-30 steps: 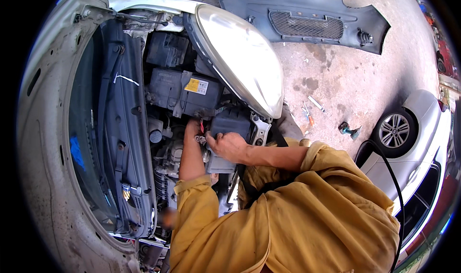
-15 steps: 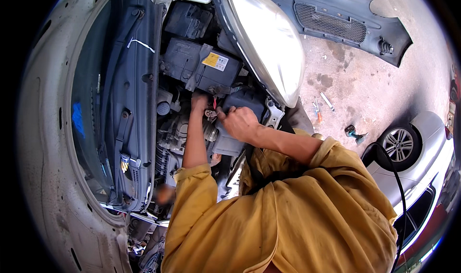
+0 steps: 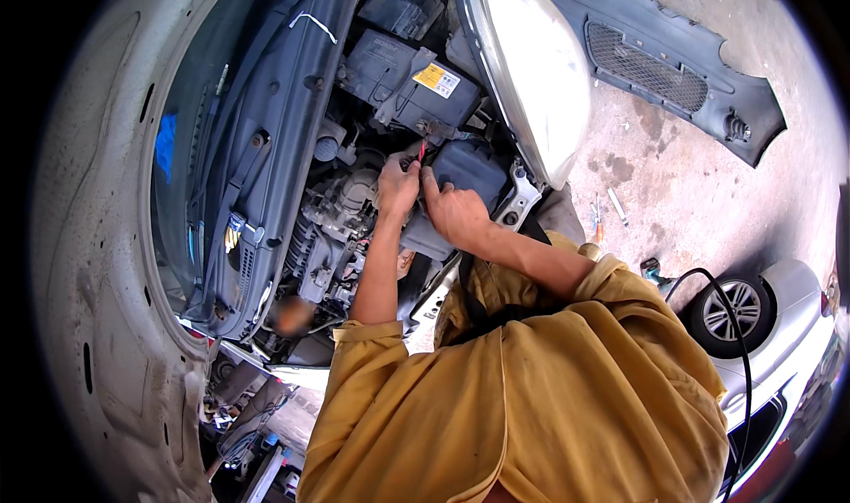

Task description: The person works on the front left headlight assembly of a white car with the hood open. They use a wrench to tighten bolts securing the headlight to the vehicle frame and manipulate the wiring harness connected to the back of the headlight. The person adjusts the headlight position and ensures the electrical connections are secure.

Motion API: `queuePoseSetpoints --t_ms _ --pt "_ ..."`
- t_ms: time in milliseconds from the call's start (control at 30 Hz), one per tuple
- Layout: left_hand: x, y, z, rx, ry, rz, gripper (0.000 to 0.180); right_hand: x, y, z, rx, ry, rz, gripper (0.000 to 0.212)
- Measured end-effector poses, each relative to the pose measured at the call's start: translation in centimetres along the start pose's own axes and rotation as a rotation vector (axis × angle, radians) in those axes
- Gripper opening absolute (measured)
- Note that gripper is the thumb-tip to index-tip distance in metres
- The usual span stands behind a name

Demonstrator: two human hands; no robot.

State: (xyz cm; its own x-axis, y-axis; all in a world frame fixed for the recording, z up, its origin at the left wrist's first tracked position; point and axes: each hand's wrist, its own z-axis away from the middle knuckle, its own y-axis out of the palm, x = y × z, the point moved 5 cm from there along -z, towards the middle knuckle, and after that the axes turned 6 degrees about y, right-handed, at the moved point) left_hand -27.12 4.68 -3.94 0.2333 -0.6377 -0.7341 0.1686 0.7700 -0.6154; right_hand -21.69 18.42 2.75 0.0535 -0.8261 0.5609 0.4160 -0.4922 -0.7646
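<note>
Both my hands are inside a car's engine bay, meeting just on the near side of the battery [image 3: 409, 91]. My left hand [image 3: 398, 189] is closed, its fingertips pinched at the lower end of a thin red piece [image 3: 421, 150]. Whether this is a wire or a slim tool, I cannot tell. My right hand [image 3: 459, 215] has curled fingers, with one digit pointing up beside the left fingertips. Anything in its grip is hidden. Right of the fingers sits a dark plastic box [image 3: 471, 168]; metal engine parts [image 3: 350, 193] lie left of my left wrist.
A large headlight [image 3: 536, 69] borders the bay on the right. The windscreen cowl [image 3: 266, 162] runs along the left, beside the raised hood [image 3: 97, 264]. On the ground lie a removed bumper [image 3: 655, 56], hand tools [image 3: 617, 206] and a power drill [image 3: 653, 271]. A silver car [image 3: 788, 304] stands at right.
The view has shifted, so the engine bay sits farther right and higher. My left hand has drawn back from beside the battery to the red piece's lower end, close to my right fingertips.
</note>
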Motion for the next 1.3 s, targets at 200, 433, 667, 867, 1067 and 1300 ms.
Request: queuePoseSetpoints --t_ms 200,433,667,867,1067,1300 --pt "-3.2 -0.7 -0.3 0.145 0.038 -0.276 0.043 0.8 -0.1 2.5 0.087 -0.1 0.082 0.056" --pt "-2.7 -0.6 -0.7 0.225 0.202 -0.437 0.045 -0.1 -1.0 2.3 0.088 -0.071 0.083 0.051" --pt "-6.7 -0.8 0.0 0.405 0.268 -0.686 0.031 0.0 0.4 1.7 0.124 -0.076 -0.042 0.045" --pt "-1.0 -0.7 -2.4 0.325 0.008 -0.219 0.022 1.7 1.2 0.4 0.129 -0.034 -0.128 0.057" --pt "-0.1 -1.4 -1.0 0.487 -0.24 0.42 0.023 2.8 0.8 -0.1 0.073 -0.059 0.036 0.047" --pt "2.4 -0.5 -0.6 0.344 -0.254 0.902 0.036 2.4 0.0 -0.7 -0.165 -0.221 0.129 0.019"
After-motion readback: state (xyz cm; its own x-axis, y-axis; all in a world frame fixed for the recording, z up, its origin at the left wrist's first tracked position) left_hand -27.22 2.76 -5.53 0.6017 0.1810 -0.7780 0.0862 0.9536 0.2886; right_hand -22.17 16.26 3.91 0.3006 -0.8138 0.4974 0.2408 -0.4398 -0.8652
